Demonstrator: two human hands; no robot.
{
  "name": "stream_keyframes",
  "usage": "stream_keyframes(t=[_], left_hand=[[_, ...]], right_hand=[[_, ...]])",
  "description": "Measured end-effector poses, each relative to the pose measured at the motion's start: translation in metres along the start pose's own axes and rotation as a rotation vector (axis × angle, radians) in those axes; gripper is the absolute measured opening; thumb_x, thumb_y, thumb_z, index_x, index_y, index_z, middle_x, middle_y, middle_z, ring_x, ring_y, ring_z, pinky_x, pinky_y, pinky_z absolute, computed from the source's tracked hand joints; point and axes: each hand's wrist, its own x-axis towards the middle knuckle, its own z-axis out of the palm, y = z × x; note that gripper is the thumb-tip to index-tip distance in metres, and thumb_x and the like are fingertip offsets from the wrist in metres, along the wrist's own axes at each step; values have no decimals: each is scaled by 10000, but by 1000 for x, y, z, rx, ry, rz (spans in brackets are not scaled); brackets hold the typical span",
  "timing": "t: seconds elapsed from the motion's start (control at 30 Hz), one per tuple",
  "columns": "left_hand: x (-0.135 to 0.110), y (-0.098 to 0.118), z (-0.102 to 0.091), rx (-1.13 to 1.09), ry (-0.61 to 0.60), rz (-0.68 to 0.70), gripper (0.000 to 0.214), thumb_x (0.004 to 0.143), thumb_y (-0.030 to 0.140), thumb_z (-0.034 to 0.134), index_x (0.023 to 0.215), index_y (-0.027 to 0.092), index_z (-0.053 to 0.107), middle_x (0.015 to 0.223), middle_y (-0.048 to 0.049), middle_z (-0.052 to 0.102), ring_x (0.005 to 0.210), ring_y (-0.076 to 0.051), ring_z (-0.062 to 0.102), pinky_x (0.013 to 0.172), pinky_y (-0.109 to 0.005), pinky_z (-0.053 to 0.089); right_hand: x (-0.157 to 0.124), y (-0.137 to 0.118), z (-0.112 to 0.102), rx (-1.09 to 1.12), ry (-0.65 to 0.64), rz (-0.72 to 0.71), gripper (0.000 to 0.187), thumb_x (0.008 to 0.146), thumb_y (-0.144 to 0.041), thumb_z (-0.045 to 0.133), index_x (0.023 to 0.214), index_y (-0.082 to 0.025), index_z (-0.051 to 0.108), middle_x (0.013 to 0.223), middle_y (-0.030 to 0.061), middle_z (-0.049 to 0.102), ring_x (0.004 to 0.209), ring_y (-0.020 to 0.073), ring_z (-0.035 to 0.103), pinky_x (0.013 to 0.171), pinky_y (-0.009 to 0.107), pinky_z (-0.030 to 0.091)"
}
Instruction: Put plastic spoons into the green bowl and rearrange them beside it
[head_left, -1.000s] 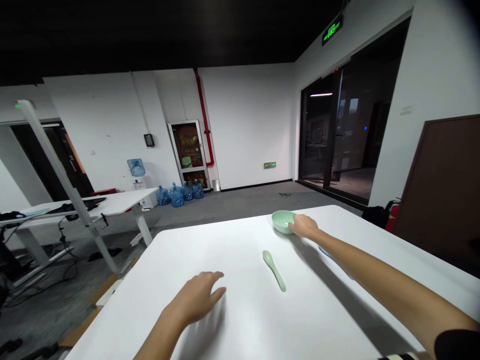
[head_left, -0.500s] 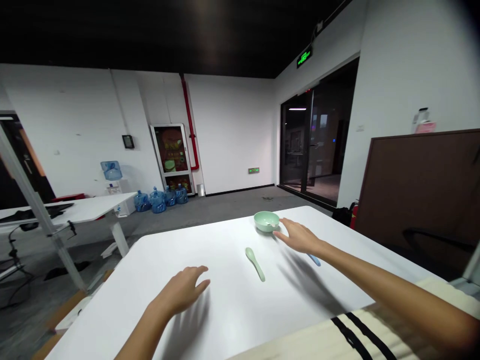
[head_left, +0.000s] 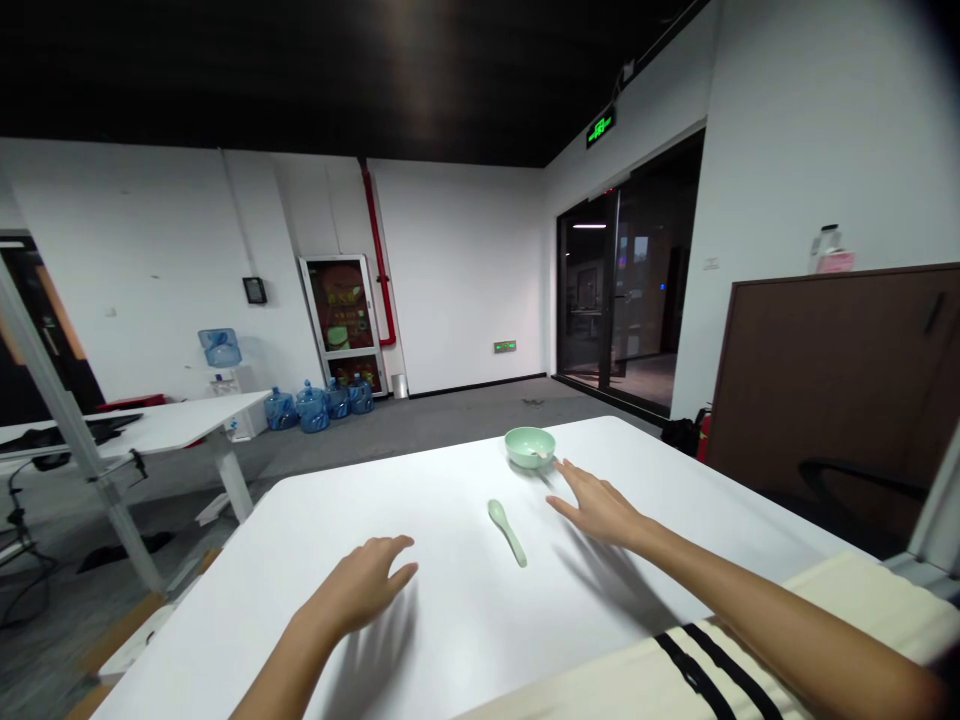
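Grip wide and empty, left hand [head_left: 358,585] and right hand [head_left: 598,508]; one green bowl [head_left: 529,446], one green spoon [head_left: 507,531] nearby.

L hand [head_left: 358,584] palm down, fingers lightly curled; R hand [head_left: 600,510] extended fwd, fingers spread, both open.

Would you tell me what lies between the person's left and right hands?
The head view shows a pale green spoon on the white table, between the left hand and the right hand.
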Motion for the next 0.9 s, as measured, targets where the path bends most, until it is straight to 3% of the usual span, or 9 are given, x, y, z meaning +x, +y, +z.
stream_keyframes(t=[0.4, 0.53, 0.63, 0.7, 0.9], left_hand=[[1, 0, 0, -5, -10, -2, 584, 887, 597, 381, 1340, 273, 553, 1345, -99, 604, 1245, -294, 537, 1011, -429, 429], [2, -3, 3, -3, -11, 4, 583, 891, 590, 377, 1348, 270, 546, 1347, -93, 603, 1259, -289, 527, 1016, -418, 426], [3, -4, 4, -4, -5, 11, 592, 890, 598, 373, 1351, 269, 544, 1343, -87, 606, 1256, -294, 527, 1016, -420, 425], [3, -3, 3, -1, -7, 5, 594, 888, 602, 374, 1347, 268, 548, 1336, -87, 612, 1248, -300, 533, 1009, -423, 429], [3, 2, -1, -6, -17, -6, 598, 895, 604, 368, 1354, 263, 542, 1351, -84, 603, 1258, -300, 525, 1013, -425, 422]], right_hand=[[-2, -1, -2, 7, -2, -1, 748, 916, -612, 344, 1537, -204, 260, 1559, 124, 323, 1400, 292, 355, 1101, 414, 322], [3, 0, -2, 6, 20, -15, 680, 918, -599, 356, 1459, -188, 399, 1446, 141, 487, 1303, 301, 473, 1015, 385, 390], [18, 3, -6, 11, -3, 29, 596, 926, -574, 363, 1350, -182, 510, 1196, 141, 661, 1100, 284, 613, 859, 335, 446], [34, 6, -10, 6, -25, 67, 545, 930, -559, 370, 1287, -193, 559, 1081, 127, 698, 1002, 272, 646, 775, 311, 445], [98, 11, -13, -84, 28, 173, 481, 912, -535, 414, 1108, -169, 656, 1098, 157, 684, 1038, 290, 631, 767, 315, 431]])
